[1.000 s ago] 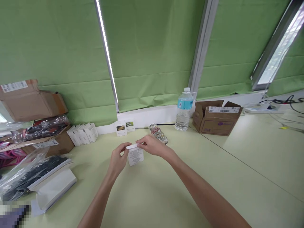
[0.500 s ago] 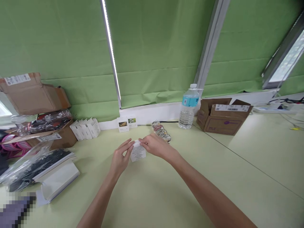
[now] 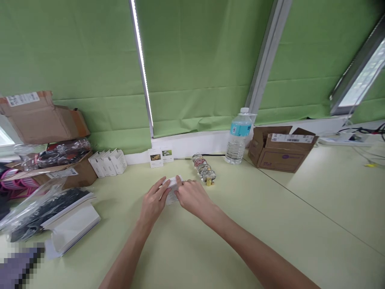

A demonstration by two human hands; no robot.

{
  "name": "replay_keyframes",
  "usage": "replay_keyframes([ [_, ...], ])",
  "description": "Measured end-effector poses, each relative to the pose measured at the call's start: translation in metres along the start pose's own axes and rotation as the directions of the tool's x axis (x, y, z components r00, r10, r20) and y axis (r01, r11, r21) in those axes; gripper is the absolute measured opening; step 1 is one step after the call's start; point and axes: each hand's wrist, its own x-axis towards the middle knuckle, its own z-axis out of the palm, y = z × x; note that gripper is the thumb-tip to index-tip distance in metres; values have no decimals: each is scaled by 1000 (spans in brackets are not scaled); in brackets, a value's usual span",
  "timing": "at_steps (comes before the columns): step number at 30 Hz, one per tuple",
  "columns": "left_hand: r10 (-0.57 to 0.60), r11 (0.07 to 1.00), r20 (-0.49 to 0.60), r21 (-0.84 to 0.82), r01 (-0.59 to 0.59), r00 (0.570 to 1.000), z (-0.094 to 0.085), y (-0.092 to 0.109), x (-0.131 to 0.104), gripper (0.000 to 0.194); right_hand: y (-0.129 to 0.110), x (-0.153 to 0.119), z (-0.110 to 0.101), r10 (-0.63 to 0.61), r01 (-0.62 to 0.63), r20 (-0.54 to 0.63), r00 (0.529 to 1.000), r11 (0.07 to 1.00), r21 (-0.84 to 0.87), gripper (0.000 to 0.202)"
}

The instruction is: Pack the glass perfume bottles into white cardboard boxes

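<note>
A small white printed box (image 3: 172,183) stands on the table between my hands. My left hand (image 3: 152,200) grips its left side, fingers at the top edge. On the right, my right hand (image 3: 192,195) is closed against the box, with a fingertip on its top; part of the printed face is hidden behind this hand. Just beyond lies a row of shiny wrapped pieces (image 3: 203,167), with a small gold piece (image 3: 208,182) at its near end. Two small white picture boxes (image 3: 156,158) stand against the wall behind.
Several white boxes (image 3: 108,163) stand in a row at the left, beside stacked cardboard boxes (image 3: 81,172). Nearer are a plastic-bagged dark item (image 3: 54,212) and an open white carton (image 3: 75,224). A water bottle (image 3: 237,140) and an open brown box (image 3: 279,156) stand at the back right.
My right hand has shifted down and right and now covers more of the printed face. The box's top now shows flat. The gold piece has come into view.
</note>
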Motion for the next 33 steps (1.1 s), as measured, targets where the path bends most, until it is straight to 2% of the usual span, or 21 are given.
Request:
replay_keyframes([
  [3,-71,994,46,-75,75,996,0,2,-3,35,3,0,1,34,-35,6,999,997,64,56],
  [7,-182,967,99,-165,196,978,0,4,-10,39,5,1,8,68,-72,27,997,979,192,72],
  [13,-389,862,186,-272,428,902,-6,15,-11,53,14,5,10,106,-165,154,982,879,448,97],
  [16,-444,792,260,-335,511,858,-9,18,-10,46,14,5,13,126,-211,200,972,842,496,101],
  [18,-473,745,271,-384,545,838,-9,17,-9,41,9,3,19,76,-164,182,980,826,540,94],
  [21,-465,732,227,-444,516,856,-9,14,-8,41,-1,3,34,-3,-59,100,995,787,614,79],
  [24,-463,745,176,-454,488,869,-9,9,-5,24,1,8,50,50,-79,62,997,716,694,60],
  [25,-478,736,165,-461,496,863,-8,7,-5,23,6,10,54,64,-93,68,996,684,723,52],
  [26,-496,721,160,-471,508,853,-7,5,-5,31,12,12,58,47,-92,80,996,644,760,45],
  [28,-493,685,218,-499,531,842,-4,2,-5,52,25,17,64,-72,-49,99,992,513,857,39],
  [30,-454,648,320,-522,555,831,-1,-1,-7,55,37,20,68,-170,-10,76,982,360,933,41],
  [31,-439,632,359,-528,567,824,0,-1,-7,51,41,21,70,-163,-1,57,985,322,947,41],
  [33,-438,608,387,-538,584,812,1,-1,-8,44,46,23,73,-74,-1,28,997,345,939,39],
])
